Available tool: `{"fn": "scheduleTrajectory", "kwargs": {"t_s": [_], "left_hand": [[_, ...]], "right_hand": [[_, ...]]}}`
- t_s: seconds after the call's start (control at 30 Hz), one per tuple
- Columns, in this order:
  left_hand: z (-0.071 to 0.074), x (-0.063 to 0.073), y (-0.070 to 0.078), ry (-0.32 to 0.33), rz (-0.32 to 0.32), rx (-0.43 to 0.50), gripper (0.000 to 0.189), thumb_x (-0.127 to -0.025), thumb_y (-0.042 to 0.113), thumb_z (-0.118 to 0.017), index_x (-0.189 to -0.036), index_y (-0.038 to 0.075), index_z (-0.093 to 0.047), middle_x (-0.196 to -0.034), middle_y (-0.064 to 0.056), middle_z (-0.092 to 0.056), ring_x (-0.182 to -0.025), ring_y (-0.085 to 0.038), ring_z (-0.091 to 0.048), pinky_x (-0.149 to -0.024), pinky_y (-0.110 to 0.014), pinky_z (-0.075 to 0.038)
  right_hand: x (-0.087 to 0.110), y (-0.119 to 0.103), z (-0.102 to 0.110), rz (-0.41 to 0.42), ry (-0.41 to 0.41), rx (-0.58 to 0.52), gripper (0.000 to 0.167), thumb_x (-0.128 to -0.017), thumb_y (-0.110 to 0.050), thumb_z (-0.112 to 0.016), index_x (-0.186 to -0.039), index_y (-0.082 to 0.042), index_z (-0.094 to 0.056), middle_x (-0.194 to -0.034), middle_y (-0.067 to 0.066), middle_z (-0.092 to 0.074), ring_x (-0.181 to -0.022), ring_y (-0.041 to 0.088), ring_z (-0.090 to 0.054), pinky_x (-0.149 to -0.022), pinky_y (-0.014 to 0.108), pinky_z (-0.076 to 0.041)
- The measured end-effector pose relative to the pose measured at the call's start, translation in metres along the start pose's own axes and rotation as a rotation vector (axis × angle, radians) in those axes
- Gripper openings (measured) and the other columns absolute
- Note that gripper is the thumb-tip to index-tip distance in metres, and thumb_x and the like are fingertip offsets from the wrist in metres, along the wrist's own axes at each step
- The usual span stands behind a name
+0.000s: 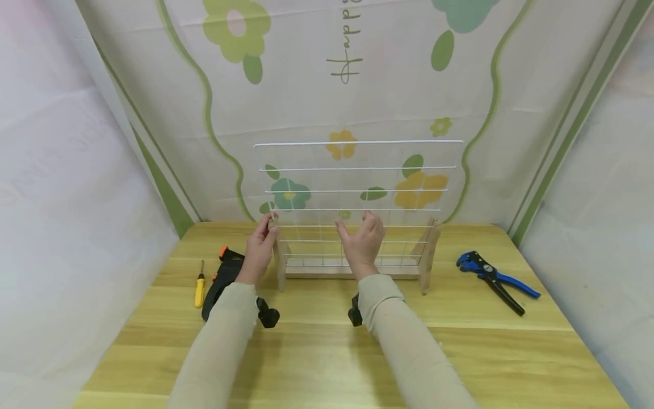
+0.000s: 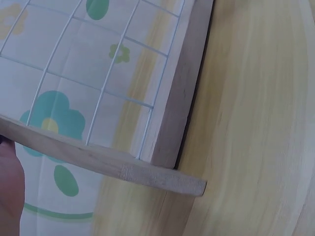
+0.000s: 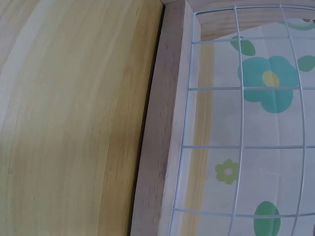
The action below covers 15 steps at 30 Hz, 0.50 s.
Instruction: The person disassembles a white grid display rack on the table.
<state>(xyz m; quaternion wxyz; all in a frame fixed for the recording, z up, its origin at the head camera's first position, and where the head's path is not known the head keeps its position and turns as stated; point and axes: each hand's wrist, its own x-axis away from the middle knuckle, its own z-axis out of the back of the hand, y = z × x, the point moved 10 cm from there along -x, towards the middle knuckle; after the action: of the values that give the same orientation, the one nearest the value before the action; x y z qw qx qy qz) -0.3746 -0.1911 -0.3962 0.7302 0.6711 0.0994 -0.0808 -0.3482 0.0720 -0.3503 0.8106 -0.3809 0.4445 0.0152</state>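
Note:
A white wire grid stands upright in a wooden stand, its bottom edge along the wooden crossbar. My left hand pinches the upper end of the stand's left side piece. Part of that hand shows at the left edge of the left wrist view, against the same side piece. My right hand is in front of the grid's middle, thumb and forefinger spread apart with nothing visible between them. In the right wrist view, the grid rises beside the crossbar, and the hand is out of sight.
To the left lie a yellow-handled screwdriver and a black tool with orange parts, partly behind my left forearm. Blue and black wire-stripping pliers lie at the right. A flower-patterned cloth hangs behind the wooden table.

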Motion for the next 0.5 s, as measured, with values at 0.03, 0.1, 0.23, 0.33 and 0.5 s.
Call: {"fn": "scheduleTrajectory", "kwargs": {"t_s": [0.03,0.1,0.23,0.33,0.5], "left_hand": [[0.002,0.001,0.000,0.003,-0.005,0.008,0.048,-0.098,0.016,-0.045,-0.144,0.015,-0.034,-0.149,-0.002,-0.032,-0.136,-0.013,-0.029,-0.105,-0.030,-0.033],[0.006,0.003,0.000,0.013,-0.002,0.018,0.050,-0.097,0.016,-0.046,-0.145,0.013,-0.033,-0.148,-0.003,-0.034,-0.136,-0.013,-0.030,-0.102,-0.023,-0.036],[0.011,0.008,0.009,0.011,0.004,0.033,0.051,-0.097,0.014,-0.047,-0.145,0.010,-0.031,-0.147,-0.005,-0.035,-0.136,-0.013,-0.029,-0.095,-0.012,-0.038],[0.009,0.011,0.015,-0.001,0.014,0.043,0.051,-0.096,0.010,-0.048,-0.144,0.007,-0.031,-0.146,-0.007,-0.036,-0.136,-0.015,-0.030,-0.094,-0.012,-0.039],[0.008,0.014,0.008,-0.012,0.021,0.036,0.050,-0.094,0.009,-0.051,-0.142,0.007,-0.036,-0.144,-0.010,-0.039,-0.133,-0.015,-0.034,-0.096,-0.016,-0.038]], "right_hand": [[0.000,-0.001,0.000,0.002,-0.002,-0.009,0.057,-0.076,-0.036,-0.075,-0.104,-0.001,-0.041,-0.093,0.015,-0.046,-0.085,0.030,-0.043,-0.081,0.042,-0.036],[0.001,-0.003,-0.001,0.010,-0.009,-0.024,0.056,-0.075,-0.035,-0.076,-0.103,-0.001,-0.041,-0.093,0.016,-0.046,-0.084,0.029,-0.043,-0.081,0.042,-0.036],[0.000,-0.008,-0.002,0.024,-0.018,-0.043,0.055,-0.074,-0.033,-0.077,-0.100,-0.001,-0.041,-0.091,0.016,-0.046,-0.082,0.029,-0.043,-0.079,0.042,-0.037],[-0.003,-0.006,-0.002,0.010,-0.041,-0.040,0.054,-0.074,-0.033,-0.077,-0.100,0.000,-0.042,-0.091,0.015,-0.047,-0.083,0.029,-0.044,-0.079,0.042,-0.038],[-0.002,-0.002,0.001,-0.007,-0.074,-0.046,0.054,-0.076,-0.034,-0.075,-0.103,0.001,-0.043,-0.093,0.014,-0.046,-0.085,0.029,-0.044,-0.081,0.042,-0.039]]}}
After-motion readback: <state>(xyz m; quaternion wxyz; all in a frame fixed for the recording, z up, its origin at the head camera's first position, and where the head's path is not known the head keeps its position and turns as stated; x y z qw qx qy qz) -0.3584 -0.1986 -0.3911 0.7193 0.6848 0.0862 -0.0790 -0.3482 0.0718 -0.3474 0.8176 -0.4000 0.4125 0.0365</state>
